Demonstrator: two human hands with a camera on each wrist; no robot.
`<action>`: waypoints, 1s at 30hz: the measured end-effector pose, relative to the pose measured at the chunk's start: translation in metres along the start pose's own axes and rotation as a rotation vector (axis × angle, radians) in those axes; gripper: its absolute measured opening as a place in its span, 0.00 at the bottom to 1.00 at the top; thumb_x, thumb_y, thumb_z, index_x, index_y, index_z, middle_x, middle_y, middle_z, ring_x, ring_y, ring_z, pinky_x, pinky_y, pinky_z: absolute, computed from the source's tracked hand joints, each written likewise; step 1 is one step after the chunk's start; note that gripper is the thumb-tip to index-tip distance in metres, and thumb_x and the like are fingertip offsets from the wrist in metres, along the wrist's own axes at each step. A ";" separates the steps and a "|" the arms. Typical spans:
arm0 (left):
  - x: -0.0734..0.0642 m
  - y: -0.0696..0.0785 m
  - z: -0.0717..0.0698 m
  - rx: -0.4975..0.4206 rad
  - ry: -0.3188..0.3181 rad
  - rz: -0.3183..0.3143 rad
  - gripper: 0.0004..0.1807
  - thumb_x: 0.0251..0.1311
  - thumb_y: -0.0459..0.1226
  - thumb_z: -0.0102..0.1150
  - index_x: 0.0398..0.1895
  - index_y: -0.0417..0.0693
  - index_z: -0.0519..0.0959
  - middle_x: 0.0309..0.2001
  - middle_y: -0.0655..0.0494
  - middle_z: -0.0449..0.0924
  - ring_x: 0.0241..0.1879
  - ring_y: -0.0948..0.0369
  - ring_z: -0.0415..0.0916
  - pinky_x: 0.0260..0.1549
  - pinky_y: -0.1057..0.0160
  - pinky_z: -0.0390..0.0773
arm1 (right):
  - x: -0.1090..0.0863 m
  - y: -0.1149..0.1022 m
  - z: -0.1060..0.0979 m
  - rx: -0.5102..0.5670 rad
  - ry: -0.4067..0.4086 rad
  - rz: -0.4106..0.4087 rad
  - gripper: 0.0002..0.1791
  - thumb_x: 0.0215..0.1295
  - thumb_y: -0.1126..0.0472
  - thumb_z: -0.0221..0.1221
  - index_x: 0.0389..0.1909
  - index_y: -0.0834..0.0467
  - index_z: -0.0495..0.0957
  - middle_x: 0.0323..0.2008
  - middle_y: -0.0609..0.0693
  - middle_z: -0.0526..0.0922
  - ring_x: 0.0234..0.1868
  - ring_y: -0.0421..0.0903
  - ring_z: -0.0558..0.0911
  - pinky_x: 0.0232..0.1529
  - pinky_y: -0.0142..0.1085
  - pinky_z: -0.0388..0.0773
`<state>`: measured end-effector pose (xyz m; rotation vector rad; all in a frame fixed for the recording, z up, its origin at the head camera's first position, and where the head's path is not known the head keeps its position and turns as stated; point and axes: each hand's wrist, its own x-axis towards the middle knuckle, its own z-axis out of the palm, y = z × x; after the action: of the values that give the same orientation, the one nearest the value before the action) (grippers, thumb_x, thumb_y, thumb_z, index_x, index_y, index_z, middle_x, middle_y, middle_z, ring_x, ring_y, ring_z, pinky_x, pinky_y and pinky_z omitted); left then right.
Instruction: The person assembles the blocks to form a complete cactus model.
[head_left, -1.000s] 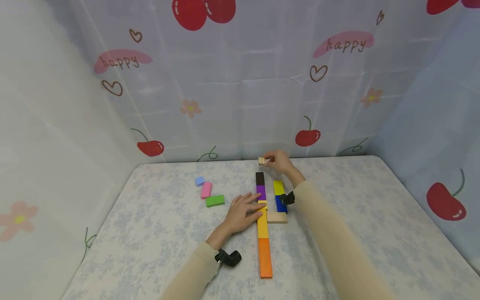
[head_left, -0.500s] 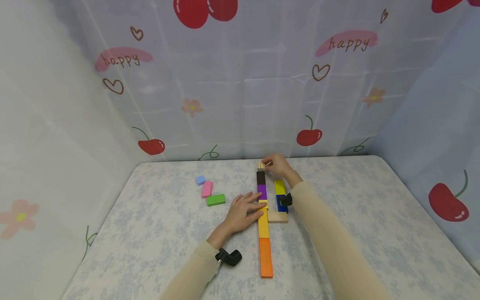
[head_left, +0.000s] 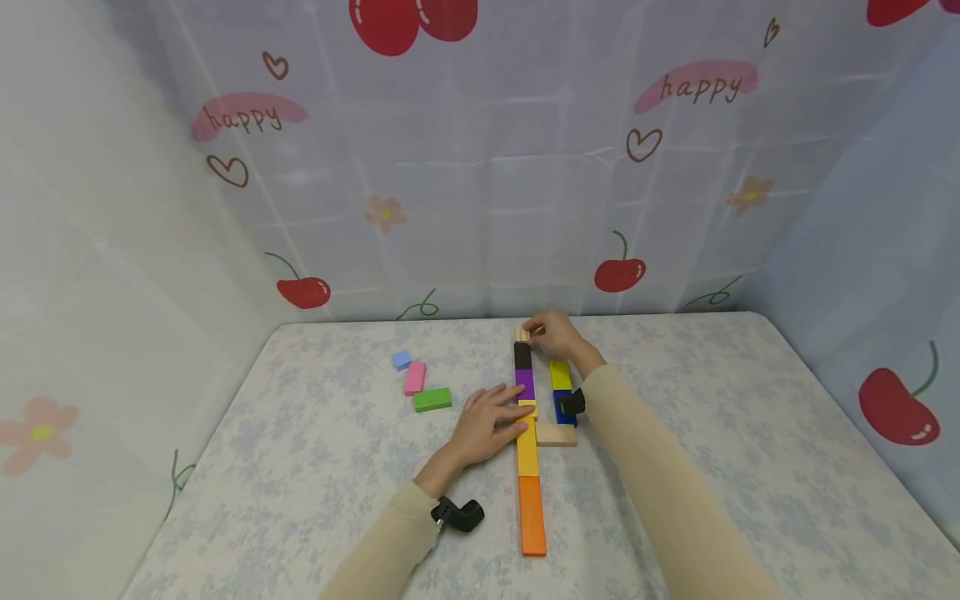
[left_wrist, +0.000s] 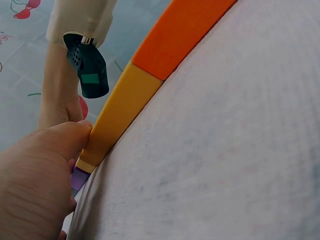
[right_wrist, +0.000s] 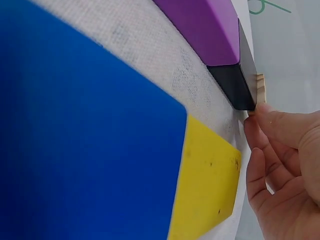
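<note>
Our left hand (head_left: 483, 427) lies with its fingers spread on the row (head_left: 527, 460), tips over the purple block (head_left: 527, 381) and the light-yellow block (left_wrist: 86, 166), thumb on the amber block (left_wrist: 115, 107); our right hand (head_left: 557, 334) pinches a wooden piece (head_left: 520, 334) between thumb and finger near the table's (head_left: 300, 475) far edge, just beyond the black block (head_left: 522, 357); the piece is thus well ahead of our left hand, and we cannot tell whether it touches the black. An orange block (head_left: 532, 517) ends the row toward the near edge, which is out of view; right of the row lie a plank (head_left: 557, 435), a blue block (right_wrist: 95, 125) and a yellow block (head_left: 559, 375); toward the left edge lie green (head_left: 432, 400), pink (head_left: 415, 378) and light-blue (head_left: 402, 360) blocks. Our right fingers cover part of the piece; a wrist camera (head_left: 572, 402) hides some of the blue; our left fingers mask most of the light-yellow; the left wrist view cuts off the orange.
</note>
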<state>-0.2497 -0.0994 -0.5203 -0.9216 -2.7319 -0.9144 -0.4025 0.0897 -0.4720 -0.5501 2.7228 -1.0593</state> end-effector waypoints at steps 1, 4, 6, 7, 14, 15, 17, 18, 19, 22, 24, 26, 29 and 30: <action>0.000 0.000 0.000 -0.003 0.001 0.001 0.19 0.67 0.47 0.54 0.58 0.54 0.81 0.70 0.52 0.68 0.72 0.44 0.59 0.66 0.34 0.55 | 0.000 0.000 0.000 -0.001 -0.002 0.001 0.18 0.67 0.70 0.57 0.58 0.66 0.77 0.55 0.63 0.80 0.53 0.58 0.81 0.56 0.48 0.78; 0.000 0.000 0.000 -0.005 0.005 0.005 0.19 0.67 0.47 0.55 0.58 0.54 0.81 0.70 0.51 0.68 0.72 0.44 0.60 0.66 0.34 0.55 | 0.000 0.000 0.000 0.000 -0.012 0.004 0.18 0.68 0.69 0.56 0.58 0.66 0.77 0.55 0.63 0.80 0.54 0.58 0.80 0.56 0.48 0.78; 0.000 0.001 0.000 -0.004 0.004 0.004 0.19 0.67 0.47 0.55 0.58 0.54 0.81 0.70 0.51 0.68 0.72 0.44 0.60 0.66 0.33 0.55 | 0.000 0.001 0.000 0.003 -0.019 0.012 0.18 0.68 0.69 0.56 0.58 0.65 0.77 0.56 0.63 0.80 0.54 0.58 0.80 0.57 0.48 0.77; 0.000 0.001 0.000 -0.002 0.005 0.006 0.19 0.67 0.47 0.55 0.58 0.54 0.81 0.70 0.51 0.68 0.71 0.44 0.60 0.66 0.33 0.56 | 0.000 0.001 0.000 0.002 -0.023 0.014 0.18 0.69 0.69 0.56 0.58 0.65 0.77 0.56 0.63 0.79 0.55 0.58 0.80 0.58 0.49 0.77; 0.000 0.001 -0.001 -0.005 0.007 0.005 0.19 0.67 0.47 0.55 0.58 0.53 0.81 0.70 0.50 0.68 0.71 0.43 0.60 0.65 0.33 0.56 | 0.000 0.004 -0.001 -0.029 -0.037 0.000 0.18 0.70 0.68 0.55 0.59 0.65 0.77 0.56 0.62 0.80 0.56 0.58 0.78 0.61 0.50 0.74; 0.000 0.001 -0.001 -0.006 0.004 0.001 0.19 0.68 0.47 0.55 0.58 0.53 0.81 0.70 0.50 0.68 0.71 0.44 0.60 0.66 0.33 0.55 | 0.001 0.004 -0.001 -0.036 -0.040 0.000 0.18 0.70 0.68 0.54 0.59 0.65 0.77 0.56 0.62 0.80 0.56 0.58 0.78 0.61 0.50 0.74; 0.000 0.001 -0.001 -0.008 -0.004 -0.009 0.19 0.68 0.48 0.54 0.58 0.54 0.81 0.70 0.51 0.68 0.72 0.44 0.59 0.67 0.34 0.54 | 0.001 0.004 -0.001 -0.040 -0.047 0.008 0.18 0.71 0.67 0.54 0.60 0.64 0.76 0.56 0.62 0.80 0.57 0.58 0.78 0.62 0.50 0.73; 0.000 0.001 -0.001 -0.007 -0.008 -0.014 0.20 0.68 0.48 0.54 0.58 0.54 0.81 0.70 0.52 0.67 0.72 0.45 0.59 0.67 0.34 0.54 | 0.002 0.004 -0.001 -0.043 -0.049 0.012 0.19 0.71 0.67 0.54 0.60 0.64 0.76 0.56 0.62 0.80 0.57 0.58 0.78 0.62 0.50 0.73; 0.000 0.001 -0.001 -0.008 -0.011 -0.017 0.20 0.68 0.48 0.54 0.59 0.54 0.81 0.70 0.52 0.67 0.72 0.45 0.59 0.67 0.35 0.54 | 0.002 0.004 0.000 -0.046 -0.053 0.018 0.19 0.71 0.67 0.54 0.61 0.63 0.76 0.56 0.61 0.80 0.57 0.58 0.78 0.62 0.50 0.73; 0.000 0.000 -0.001 -0.005 -0.012 -0.019 0.20 0.68 0.48 0.54 0.58 0.54 0.81 0.70 0.52 0.67 0.72 0.45 0.59 0.67 0.35 0.54 | 0.001 0.004 -0.001 -0.046 -0.064 0.016 0.20 0.71 0.66 0.54 0.62 0.63 0.75 0.56 0.61 0.80 0.57 0.58 0.78 0.62 0.50 0.73; 0.000 0.000 0.000 -0.006 -0.009 -0.016 0.19 0.68 0.47 0.54 0.58 0.54 0.81 0.70 0.52 0.67 0.72 0.45 0.59 0.67 0.35 0.54 | 0.000 0.004 -0.002 -0.050 -0.073 0.007 0.21 0.71 0.66 0.55 0.64 0.63 0.73 0.58 0.62 0.79 0.58 0.58 0.78 0.61 0.50 0.74; 0.000 -0.001 0.000 -0.002 -0.005 -0.009 0.19 0.68 0.47 0.54 0.58 0.55 0.81 0.70 0.52 0.68 0.72 0.45 0.60 0.67 0.34 0.55 | -0.002 0.003 -0.004 -0.060 -0.083 -0.011 0.23 0.71 0.66 0.54 0.65 0.63 0.71 0.60 0.63 0.77 0.59 0.59 0.77 0.61 0.51 0.74; 0.000 -0.001 0.000 0.001 -0.005 -0.005 0.19 0.68 0.48 0.54 0.58 0.55 0.81 0.70 0.52 0.67 0.72 0.45 0.60 0.66 0.34 0.55 | -0.007 0.003 -0.010 -0.074 -0.085 -0.031 0.24 0.71 0.66 0.54 0.67 0.64 0.69 0.63 0.63 0.74 0.61 0.60 0.77 0.60 0.51 0.75; 0.001 -0.001 0.000 0.003 -0.005 -0.005 0.19 0.68 0.48 0.54 0.58 0.55 0.81 0.70 0.52 0.68 0.72 0.45 0.60 0.66 0.34 0.55 | -0.008 0.003 -0.013 -0.075 -0.078 -0.037 0.24 0.71 0.66 0.54 0.66 0.65 0.70 0.63 0.63 0.74 0.61 0.60 0.77 0.60 0.51 0.75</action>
<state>-0.2506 -0.0997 -0.5205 -0.9190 -2.7402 -0.9096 -0.3998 0.1029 -0.4642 -0.6417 2.7032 -0.9264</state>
